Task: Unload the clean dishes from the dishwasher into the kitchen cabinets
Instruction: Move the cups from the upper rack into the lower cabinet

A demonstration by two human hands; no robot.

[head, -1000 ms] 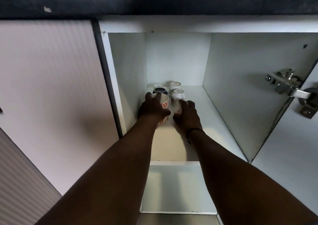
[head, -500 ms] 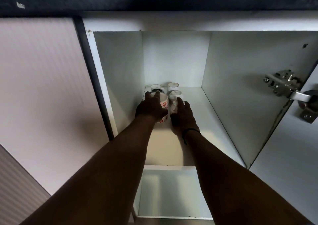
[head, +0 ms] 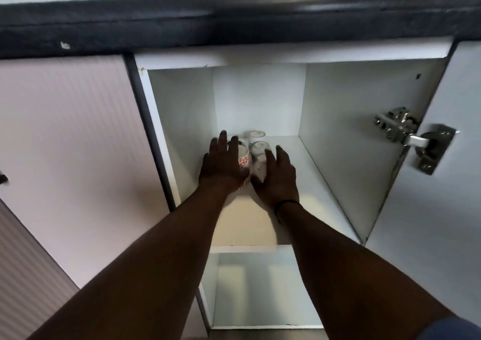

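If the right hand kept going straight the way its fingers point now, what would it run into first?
Probably the white cup right beside the right hand, whose open fingers point toward the back of the shelf. Depth is unclear; it might slide past the cups toward the back wall.

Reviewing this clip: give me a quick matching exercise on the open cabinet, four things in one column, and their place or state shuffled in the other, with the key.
Things:
1. red-flowered mug
2. left hand
3. metal hinge
4. lower shelf

Place or state:
A. bare, below the shelf with the mugs
B. fingers straight, over the mugs at the left
C. on the open door's inner side, at the right
D. upright on the upper shelf, between the two hands

Pairs: 1-D, 2-B, 3-C, 4-A
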